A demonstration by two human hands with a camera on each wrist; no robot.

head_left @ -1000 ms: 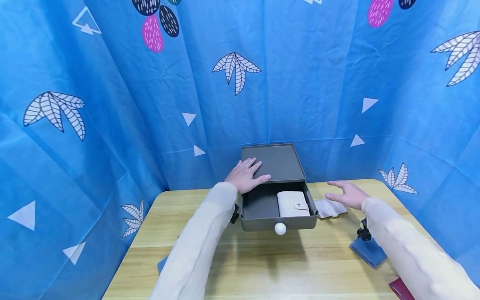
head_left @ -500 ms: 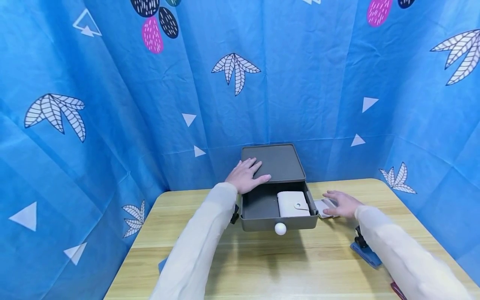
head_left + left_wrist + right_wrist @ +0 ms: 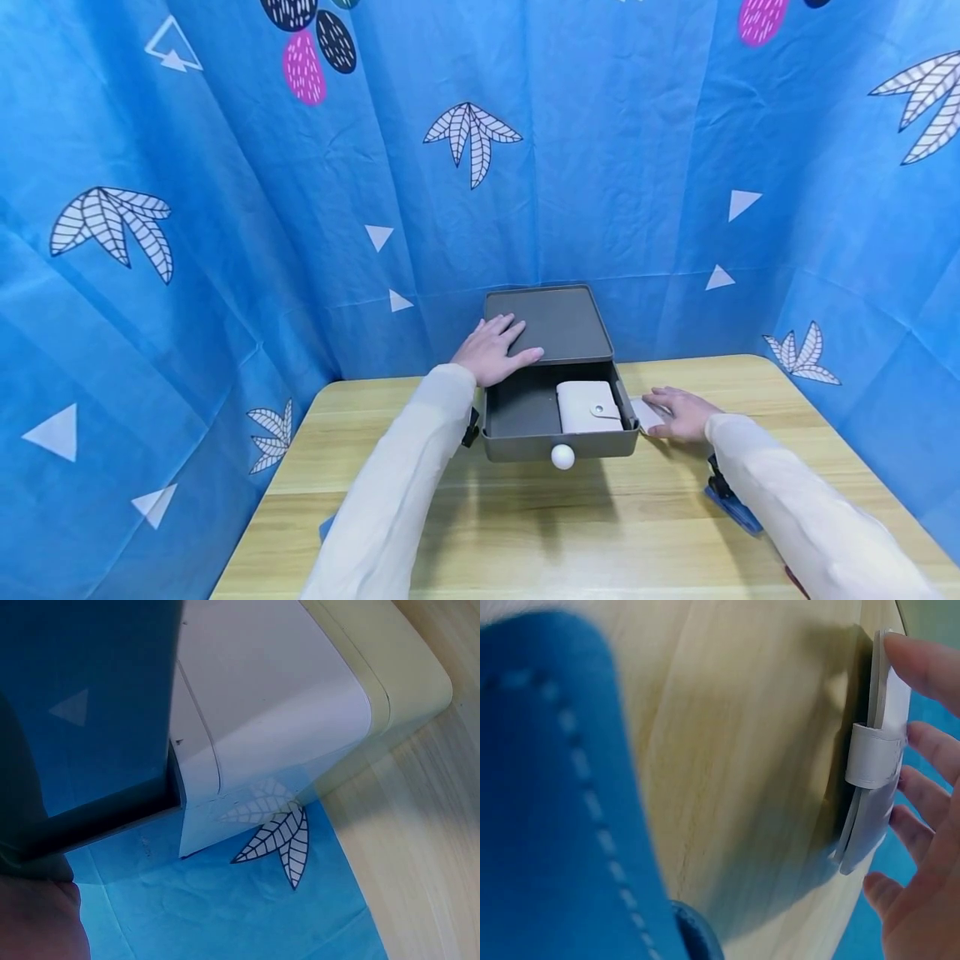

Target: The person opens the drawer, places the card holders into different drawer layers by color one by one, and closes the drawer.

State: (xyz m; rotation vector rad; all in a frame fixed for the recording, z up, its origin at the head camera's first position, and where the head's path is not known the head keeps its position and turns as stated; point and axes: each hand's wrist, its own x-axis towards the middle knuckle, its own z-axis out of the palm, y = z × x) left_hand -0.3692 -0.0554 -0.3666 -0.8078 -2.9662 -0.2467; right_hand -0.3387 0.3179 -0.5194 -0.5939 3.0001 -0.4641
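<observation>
A grey drawer box [image 3: 551,325] stands at the back of the table, its drawer [image 3: 522,408] pulled out. My left hand [image 3: 495,350] rests on the box top, fingers spread. In the drawer's right half lies a white wallet [image 3: 588,407] with a snap strap. Beside the drawer, my right hand [image 3: 678,414] touches another white wallet [image 3: 645,415], partly hidden under it in the head view. From the right wrist, this strapped wallet [image 3: 874,761] shows edge-on, the extended fingers at its far side. In the left wrist view the hand [image 3: 37,922] is mostly out of frame.
A blue wallet [image 3: 735,510] lies under the right forearm, its stitched edge [image 3: 592,802] large in the right wrist view. A dark red item [image 3: 797,581] peeks out nearer. Another blue thing [image 3: 326,527] shows beside the left sleeve. Blue curtain [image 3: 600,167] surrounds the table [image 3: 525,542].
My right hand has moved left and down from above the table onto the white wallet beside the drawer. My left hand has stayed on the box top.
</observation>
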